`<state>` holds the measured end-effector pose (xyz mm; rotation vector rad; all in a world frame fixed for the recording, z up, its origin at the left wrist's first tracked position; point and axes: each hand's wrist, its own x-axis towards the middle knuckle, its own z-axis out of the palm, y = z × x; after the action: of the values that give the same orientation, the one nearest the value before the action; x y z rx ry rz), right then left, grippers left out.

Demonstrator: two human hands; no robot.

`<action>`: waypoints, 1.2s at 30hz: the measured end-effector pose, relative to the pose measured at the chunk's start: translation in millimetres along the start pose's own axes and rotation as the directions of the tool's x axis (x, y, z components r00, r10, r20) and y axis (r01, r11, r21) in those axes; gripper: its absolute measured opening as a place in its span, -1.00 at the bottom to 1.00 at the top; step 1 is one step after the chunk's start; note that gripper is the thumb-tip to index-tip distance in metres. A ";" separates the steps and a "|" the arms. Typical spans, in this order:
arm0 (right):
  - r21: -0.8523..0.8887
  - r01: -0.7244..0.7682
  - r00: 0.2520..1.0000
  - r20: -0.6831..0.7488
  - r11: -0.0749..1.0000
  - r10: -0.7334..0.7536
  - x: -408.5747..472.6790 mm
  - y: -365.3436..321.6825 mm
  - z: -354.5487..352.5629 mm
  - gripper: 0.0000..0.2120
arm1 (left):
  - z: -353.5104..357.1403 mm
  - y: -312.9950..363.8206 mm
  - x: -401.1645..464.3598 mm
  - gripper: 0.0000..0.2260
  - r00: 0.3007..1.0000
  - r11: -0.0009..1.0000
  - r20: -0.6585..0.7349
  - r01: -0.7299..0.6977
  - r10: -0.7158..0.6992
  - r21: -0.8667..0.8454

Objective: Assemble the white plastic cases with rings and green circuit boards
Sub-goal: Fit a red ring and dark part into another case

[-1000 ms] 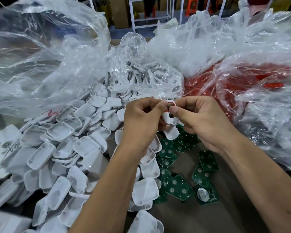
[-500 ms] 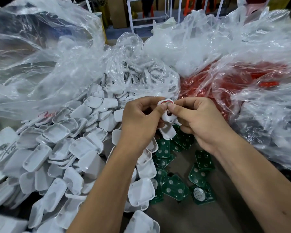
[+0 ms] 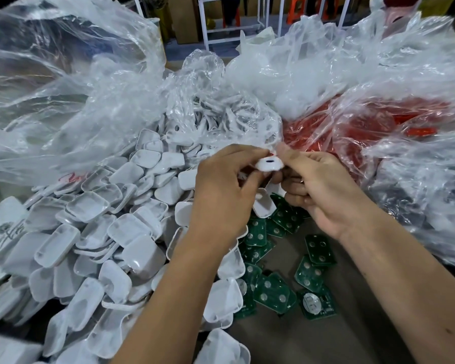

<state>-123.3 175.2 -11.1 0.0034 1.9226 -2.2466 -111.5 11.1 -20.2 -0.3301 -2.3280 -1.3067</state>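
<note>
Between the two hands, up above the table, sits one small white case (image 3: 269, 164) with a dark slot in its face. The left hand (image 3: 221, 195) pinches it from one side with curled fingers, and the right hand (image 3: 323, 191) pinches it from the other side. A tiny bit of red peeks out at the top edge of the case, which may be a ring, but it is too small to tell for sure. I think this case is only part way done, because I cannot see a green board in it. Down on the brown table (image 3: 326, 345) lie the green circuit boards (image 3: 273, 291), loose and scattered just below the hands, so they are not in cases yet. To the left is a big heap of white cases (image 3: 95, 232), and they look like empty shells waiting for their turn. Behind the hands is a clear bag with red parts (image 3: 352, 130) inside, which could be the rings. More clear plastic bags (image 3: 63, 88) are piled all around. Lots of work looks left to do, since I cannot pick out any finished pile
</note>
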 end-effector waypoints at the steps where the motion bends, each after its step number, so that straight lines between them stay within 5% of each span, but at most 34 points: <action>1: -0.028 -0.008 1.000 -0.024 1.000 0.007 -0.1 -0.5 0.6 -0.58 | -0.1 -0.3 0.2 -0.77 0.999 0.999 -0.013 0.051 -0.051 -0.018; 3: -0.024 -0.016 0.998 -0.058 1.000 0.014 -0.3 -0.2 2.7 -0.55 | -1.2 1.0 1.0 -0.89 0.985 0.979 -0.037 0.166 -0.171 -0.122; 6: 0.107 0.010 1.000 -0.021 0.994 -0.008 -1.5 -2.8 5.7 -0.78 | -5.3 2.1 3.3 -0.82 0.937 0.900 -0.061 0.311 -0.345 -0.305; 9: 0.165 0.016 0.998 0.051 0.986 -0.024 -1.0 -3.4 4.3 -0.55 | -8.0 2.0 3.6 -0.79 0.894 0.816 -0.031 0.393 -0.447 -0.424; 12: 0.075 0.032 0.996 0.075 0.997 -0.038 -2.0 -1.3 3.6 -0.44 | -8.3 2.6 3.1 -0.83 0.884 0.781 -0.001 0.413 -0.467 -0.468; 23: -0.093 0.219 0.967 -0.108 0.971 -0.229 -4.0 2.3 6.5 -0.73 | -8.8 4.6 3.3 -0.84 0.877 0.765 -0.017 0.410 -0.481 -0.497; 33: 0.018 0.152 0.982 -0.113 0.988 -0.149 -6.0 -1.9 7.7 -0.91 | -10.4 4.6 2.3 -0.98 0.856 0.742 -0.019 0.437 -0.517 -0.509; 36: 0.058 0.136 0.986 -0.103 0.989 -0.129 -4.7 -0.5 5.8 -0.89 | -9.6 7.3 2.0 -0.83 0.862 0.743 0.009 0.442 -0.507 -0.503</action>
<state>-118.0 170.3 -9.1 -0.0045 1.9519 -2.4378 -107.7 6.8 -9.5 0.2274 -2.0024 -2.1089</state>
